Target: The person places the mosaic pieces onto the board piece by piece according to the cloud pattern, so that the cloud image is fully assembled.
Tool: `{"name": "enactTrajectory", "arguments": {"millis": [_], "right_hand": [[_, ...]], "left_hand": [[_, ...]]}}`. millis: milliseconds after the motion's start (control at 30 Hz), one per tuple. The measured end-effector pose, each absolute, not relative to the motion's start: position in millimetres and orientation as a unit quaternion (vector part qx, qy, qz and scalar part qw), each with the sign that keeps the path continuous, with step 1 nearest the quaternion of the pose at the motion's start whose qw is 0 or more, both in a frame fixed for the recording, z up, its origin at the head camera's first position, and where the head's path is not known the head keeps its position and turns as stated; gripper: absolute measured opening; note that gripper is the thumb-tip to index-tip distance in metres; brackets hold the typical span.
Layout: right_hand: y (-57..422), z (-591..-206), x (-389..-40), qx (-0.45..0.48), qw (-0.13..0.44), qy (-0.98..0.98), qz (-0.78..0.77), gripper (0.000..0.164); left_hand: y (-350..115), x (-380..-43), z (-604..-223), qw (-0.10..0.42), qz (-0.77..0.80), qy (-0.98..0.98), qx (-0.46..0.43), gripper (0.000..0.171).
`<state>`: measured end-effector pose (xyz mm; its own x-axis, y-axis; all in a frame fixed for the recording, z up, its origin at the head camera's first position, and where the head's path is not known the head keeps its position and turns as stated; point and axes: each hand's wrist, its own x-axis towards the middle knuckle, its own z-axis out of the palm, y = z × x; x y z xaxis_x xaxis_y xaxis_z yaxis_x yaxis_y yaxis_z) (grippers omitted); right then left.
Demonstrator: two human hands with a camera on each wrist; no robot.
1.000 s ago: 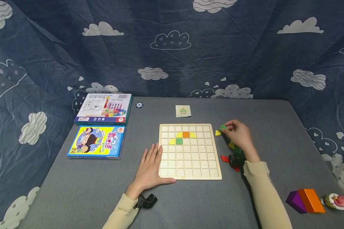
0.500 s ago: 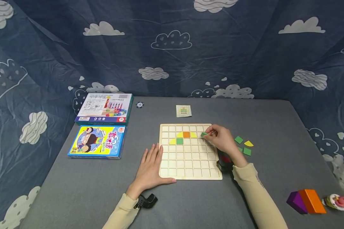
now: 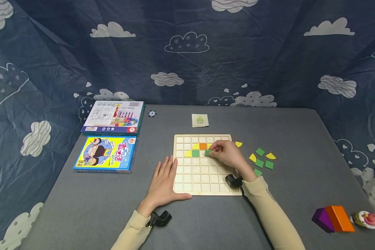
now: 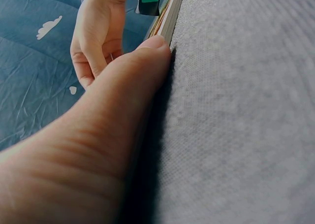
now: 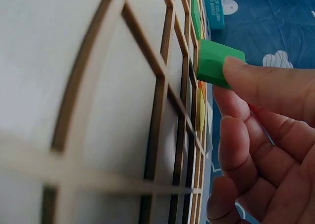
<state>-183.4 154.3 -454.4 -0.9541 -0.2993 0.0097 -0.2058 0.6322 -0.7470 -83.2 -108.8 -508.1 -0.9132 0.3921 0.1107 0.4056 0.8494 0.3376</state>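
A wooden grid board (image 3: 205, 179) lies on the grey table. My left hand (image 3: 163, 182) rests at its front left corner, fingers straight along the left side and thumb at the front edge. Between thumb and fingers, my right hand (image 3: 229, 154) pinches a green square tile (image 5: 211, 61) over the upper part of the grid. To the left of it, a green square (image 3: 195, 153), an orange square (image 3: 203, 146) and yellow quarter-round tiles (image 3: 188, 153) sit in cells. The pinching fingers partly cover another yellow tile in the upper row.
Several loose green squares (image 3: 259, 163) and yellow pieces (image 3: 252, 157) lie right of the board. A small pattern card (image 3: 200, 121) is behind it. Two boxes (image 3: 105, 154) and a poker chip (image 3: 152, 113) are at the left. An orange block (image 3: 340, 218), a purple block (image 3: 323, 220) and a figurine (image 3: 369, 219) stand front right.
My right hand has carried the green tile left from the loose pieces to the grid's upper middle, uncovering more loose tiles. The left hand has stayed in place.
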Motion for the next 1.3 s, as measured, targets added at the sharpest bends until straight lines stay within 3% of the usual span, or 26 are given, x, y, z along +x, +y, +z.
{"name": "enactTrajectory", "arguments": {"millis": [1300], "right_hand": [[134.5,-454.5,-193.5,-0.129,0.057,0.930,-0.340,0.009]], "left_hand": [[-108.3,-83.4,-505.8,0.014,-0.177,-0.963,-0.205,0.127]]}}
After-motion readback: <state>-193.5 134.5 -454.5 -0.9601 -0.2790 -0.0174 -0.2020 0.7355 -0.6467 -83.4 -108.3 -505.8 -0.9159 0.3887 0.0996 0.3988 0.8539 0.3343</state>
